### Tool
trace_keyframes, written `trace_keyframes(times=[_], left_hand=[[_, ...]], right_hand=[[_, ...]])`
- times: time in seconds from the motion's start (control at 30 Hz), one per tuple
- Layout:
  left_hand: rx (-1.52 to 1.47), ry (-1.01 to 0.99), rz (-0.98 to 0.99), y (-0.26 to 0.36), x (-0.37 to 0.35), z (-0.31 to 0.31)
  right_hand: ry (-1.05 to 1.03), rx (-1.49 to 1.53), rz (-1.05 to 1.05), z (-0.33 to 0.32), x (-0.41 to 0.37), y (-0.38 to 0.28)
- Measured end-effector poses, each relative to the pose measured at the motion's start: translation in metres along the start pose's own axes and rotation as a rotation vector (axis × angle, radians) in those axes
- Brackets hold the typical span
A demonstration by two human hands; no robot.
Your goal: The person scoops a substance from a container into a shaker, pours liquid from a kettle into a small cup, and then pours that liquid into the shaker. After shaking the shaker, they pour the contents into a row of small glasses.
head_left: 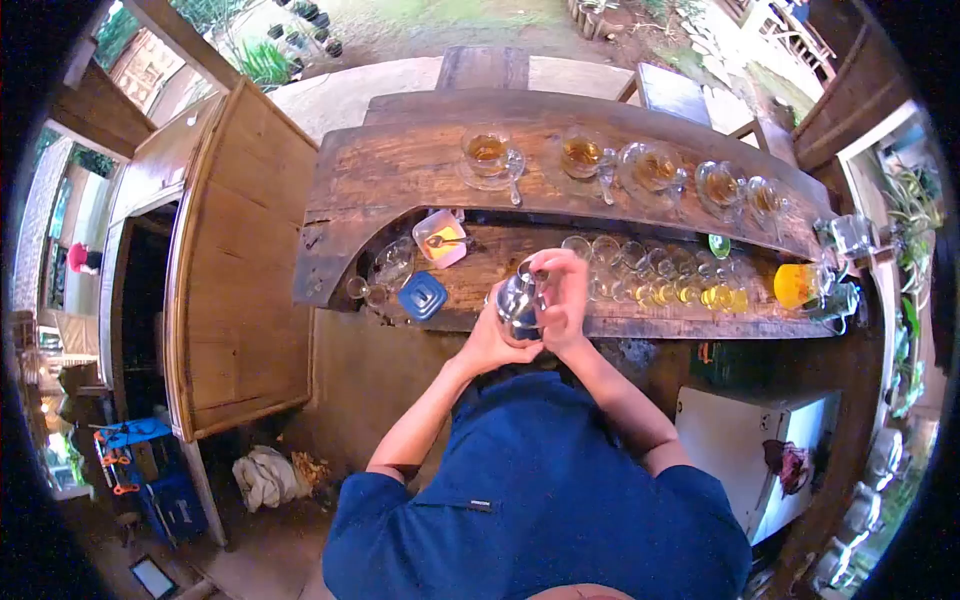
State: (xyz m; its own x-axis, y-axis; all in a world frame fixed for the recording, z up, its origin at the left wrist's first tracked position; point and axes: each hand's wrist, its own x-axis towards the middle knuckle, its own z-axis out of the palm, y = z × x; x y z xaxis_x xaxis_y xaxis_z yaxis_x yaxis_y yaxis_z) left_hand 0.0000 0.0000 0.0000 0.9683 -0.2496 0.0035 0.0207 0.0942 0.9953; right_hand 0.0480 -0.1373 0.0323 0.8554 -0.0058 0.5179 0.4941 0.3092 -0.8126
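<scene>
A shiny metal cocktail shaker (518, 308) is held in front of my chest, over the near edge of the wooden counter. My left hand (490, 345) is wrapped around the shaker's body from the left and below. At the shaker's top, my right hand (565, 290) has its fingers curled on the small cap; part of the cap is hidden by them. Left of the shaker, a blue lid (423, 295) lies on the lower shelf, close to a pink-edged container (440, 238) with a spoon in it.
Several glass cups of amber tea on saucers, one being a near cup (487, 150), line the raised counter top (400, 150). Several small glasses (660, 290) stand right of my hands, beyond them a yellow container (795, 287). A wooden cabinet (250, 260) stands left.
</scene>
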Motion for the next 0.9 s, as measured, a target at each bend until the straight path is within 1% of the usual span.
trace_keyframes(times=[0.03, 0.07, 0.1, 0.17, 0.2, 0.23, 0.3, 0.33, 0.43, 0.5, 0.57, 0.63, 0.7, 0.77, 0.83, 0.9], left_hand=[[-0.021, -0.022, -0.031, 0.005, 0.005, -0.013], [-0.044, -0.042, -0.070, 0.007, 0.006, -0.023], [-0.131, -0.047, -0.102, -0.001, -0.014, 0.016], [0.176, 0.015, 0.108, -0.004, -0.012, 0.003], [0.147, 0.024, 0.018, 0.012, -0.016, 0.003], [0.151, 0.023, 0.013, 0.010, -0.021, 0.003], [0.448, 0.029, 0.015, 0.000, -0.029, 0.009], [0.476, 0.038, 0.056, -0.001, -0.033, 0.010], [0.482, 0.053, 0.076, -0.009, -0.040, 0.017], [0.503, 0.065, 0.091, -0.013, -0.042, 0.020], [0.499, 0.106, 0.130, -0.017, -0.045, 0.024], [0.486, 0.110, 0.094, -0.017, -0.048, 0.028], [0.499, 0.139, 0.088, -0.019, -0.051, 0.031], [0.486, 0.110, 0.082, -0.018, -0.050, 0.029], [0.472, 0.091, 0.065, -0.014, -0.054, 0.028], [0.542, 0.083, 0.086, -0.008, -0.054, 0.028]], right_hand=[[-0.064, -0.051, -0.005, 0.006, 0.003, 0.006], [-0.050, -0.039, -0.016, 0.011, 0.001, 0.011], [-0.051, -0.167, 0.050, -0.008, -0.018, -0.028], [-0.004, -0.276, 0.038, 0.011, -0.014, -0.040], [0.057, -0.329, 0.062, 0.019, -0.017, -0.041], [0.061, -0.324, 0.065, 0.016, -0.023, -0.039], [0.039, -0.303, 0.535, -0.004, -0.033, -0.037], [0.073, -0.235, 0.575, -0.007, -0.035, -0.038], [0.090, -0.221, 0.561, -0.011, -0.048, -0.036], [0.081, -0.229, 0.592, -0.014, -0.049, -0.037], [0.098, -0.170, 0.616, -0.013, -0.046, -0.039], [0.102, -0.191, 0.620, -0.012, -0.046, -0.041], [0.144, -0.191, 0.672, -0.012, -0.051, -0.040], [0.176, -0.220, 0.662, -0.009, -0.055, -0.045], [0.187, -0.296, 0.515, -0.006, -0.060, -0.050], [0.197, -0.270, 0.486, -0.009, -0.065, -0.046]])
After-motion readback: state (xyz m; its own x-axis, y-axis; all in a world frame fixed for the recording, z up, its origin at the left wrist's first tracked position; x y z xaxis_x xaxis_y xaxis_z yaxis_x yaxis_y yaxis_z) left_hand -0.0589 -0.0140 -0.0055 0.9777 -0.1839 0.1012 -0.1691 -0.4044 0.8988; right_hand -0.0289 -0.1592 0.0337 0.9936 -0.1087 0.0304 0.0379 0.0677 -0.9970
